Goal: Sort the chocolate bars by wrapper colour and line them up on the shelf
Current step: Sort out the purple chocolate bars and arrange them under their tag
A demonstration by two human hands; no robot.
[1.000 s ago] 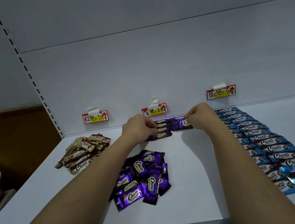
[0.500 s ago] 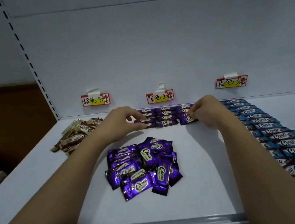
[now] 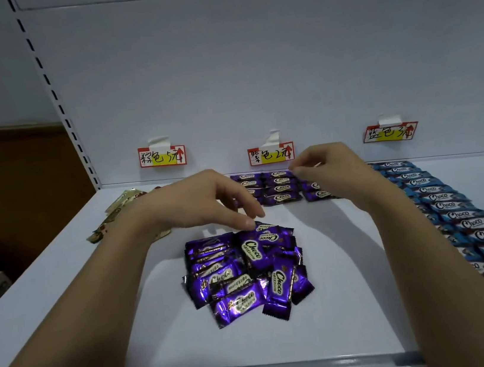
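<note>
**Risk of scattering the purple pile and nudging the finished rows**

Likely to go wrong first on the left: left hand (image 3: 206, 200) hanging palm-down, fingers loosely extended and drooping, one fingertip touching or just over the back edge of the loose heap of purple Choco bars (image 3: 245, 271). Nothing gripped. Slippery, overlapping foil wrappers directly below and nearer than the fingers; a careless pinch could lift two at once or drag neighbours out of the heap. Behind the wrist, half hidden, the brown-and-gold bars (image 3: 120, 211), close enough for a sweeping forearm to knock.

Beyond the fingertips of both hands, the neat rows of purple bars (image 3: 280, 188) under the middle price tag (image 3: 270, 153); a bar set down hard there could push the rows askew.

On the right: right hand (image 3: 330, 171) raised, wrist cocked, fingers curled loosely with thumb and forefinger nearly meeting. Hard to tell whether anything thin is pinched; seemingly empty. Just outside that forearm, the long blue column (image 3: 456, 215), exposed to an elbow brush on any pull back.
</note>
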